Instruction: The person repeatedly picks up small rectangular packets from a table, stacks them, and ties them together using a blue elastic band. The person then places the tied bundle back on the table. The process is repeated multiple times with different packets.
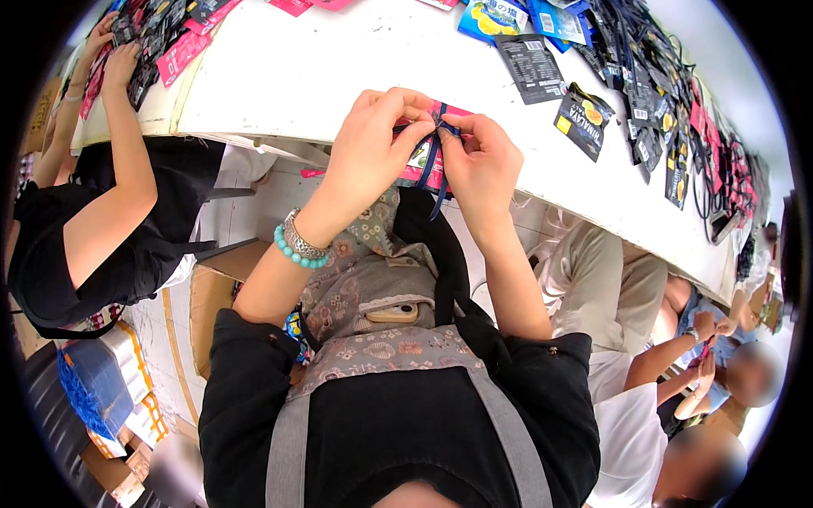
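Both my hands meet over a pink packet at the near edge of the white table. Between finger and thumb, my left hand pinches a dark ribbon just left of a loop or knot. My right hand grips the navy ribbon at that knot, thumb and forefinger closed on it. The ribbon runs lengthwise over the packet, and a loose end hangs below its near side. My fingers partly cover the packet.
Black packets and a blue lemon packet lie beyond, near a heap of ribboned packets at right. At left, a co-worker's hands handle packets. Other people sit at right. An open cardboard box stands beside me.
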Available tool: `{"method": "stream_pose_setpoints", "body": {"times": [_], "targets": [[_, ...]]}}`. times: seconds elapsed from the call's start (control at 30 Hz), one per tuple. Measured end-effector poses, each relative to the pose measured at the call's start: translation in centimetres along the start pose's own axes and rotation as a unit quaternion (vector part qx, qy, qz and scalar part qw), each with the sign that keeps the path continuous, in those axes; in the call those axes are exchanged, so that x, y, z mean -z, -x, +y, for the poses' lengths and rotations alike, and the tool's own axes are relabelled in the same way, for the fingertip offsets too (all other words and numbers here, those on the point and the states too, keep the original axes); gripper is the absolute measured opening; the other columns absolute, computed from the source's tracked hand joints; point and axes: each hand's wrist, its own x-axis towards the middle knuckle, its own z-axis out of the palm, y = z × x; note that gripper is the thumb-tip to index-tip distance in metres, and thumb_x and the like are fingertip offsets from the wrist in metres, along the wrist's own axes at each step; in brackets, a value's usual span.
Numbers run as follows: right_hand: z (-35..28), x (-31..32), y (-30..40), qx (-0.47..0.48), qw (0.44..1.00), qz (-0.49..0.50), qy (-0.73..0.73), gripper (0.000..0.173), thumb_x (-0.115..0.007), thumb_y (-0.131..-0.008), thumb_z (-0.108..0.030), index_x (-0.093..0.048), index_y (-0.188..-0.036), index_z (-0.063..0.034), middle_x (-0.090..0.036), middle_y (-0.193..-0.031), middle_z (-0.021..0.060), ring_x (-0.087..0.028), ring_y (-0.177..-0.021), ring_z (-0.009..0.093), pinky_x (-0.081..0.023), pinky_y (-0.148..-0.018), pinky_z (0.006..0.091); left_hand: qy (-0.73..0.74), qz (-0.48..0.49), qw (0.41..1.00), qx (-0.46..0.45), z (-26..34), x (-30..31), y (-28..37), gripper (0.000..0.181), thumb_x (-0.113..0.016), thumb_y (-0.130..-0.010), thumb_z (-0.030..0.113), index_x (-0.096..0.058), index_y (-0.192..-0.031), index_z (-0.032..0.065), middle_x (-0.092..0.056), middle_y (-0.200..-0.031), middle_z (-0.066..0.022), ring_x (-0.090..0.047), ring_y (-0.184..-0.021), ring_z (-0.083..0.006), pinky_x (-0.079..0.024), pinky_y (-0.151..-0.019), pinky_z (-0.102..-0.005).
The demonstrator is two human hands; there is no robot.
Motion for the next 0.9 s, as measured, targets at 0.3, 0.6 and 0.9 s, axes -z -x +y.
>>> {"method": "stream_pose_setpoints", "body": {"times": [0.3,0.6,0.9], "targets": [[-0.4,-0.3,0.6,-0.028,0.999,0.031,-0.009,0.012,-0.072,-0.074,0.000,-0.067,-0.084,-0.0029,-0.061,-0.075,0.0073,-0.056,-0.057,0.014,-0.046,-0.054,0.0269,-0.074,0.074,0.994,-0.040,0.6,-2.0,0.2,0.011,-0.060,-0.084,0.010,-0.067,-0.093,0.0077,-0.065,-0.088,-0.0052,-0.053,-0.094,-0.0267,-0.047,-0.079,-0.0357],[-0.1,0.1,0.2,-0.089,0.994,-0.007,-0.065,0.016,-0.071,-0.074,0.001,-0.072,-0.090,-0.0042,-0.062,-0.076,0.0064,-0.056,-0.059,0.011,-0.046,-0.056,0.0246,-0.024,-0.032,0.999,0.019,-0.4,-0.2,-1.2,0.011,-0.065,-0.083,0.008,-0.066,-0.091,0.0006,-0.060,-0.089,-0.0084,-0.057,-0.074,-0.0180,-0.046,-0.067,-0.0281],[-0.5,1.0,0.3,-0.219,0.953,-0.022,-0.210,0.013,-0.070,-0.085,-0.009,-0.068,-0.091,0.0027,-0.065,-0.072,0.0004,-0.053,-0.063,0.003,-0.043,-0.057,0.0185,0.030,0.045,0.999,0.003,-0.1,-1.1,-0.2,0.009,-0.066,-0.079,0.001,-0.067,-0.087,-0.0017,-0.062,-0.096,-0.0068,-0.059,-0.074,-0.0106,-0.048,-0.065,-0.0224]]}}
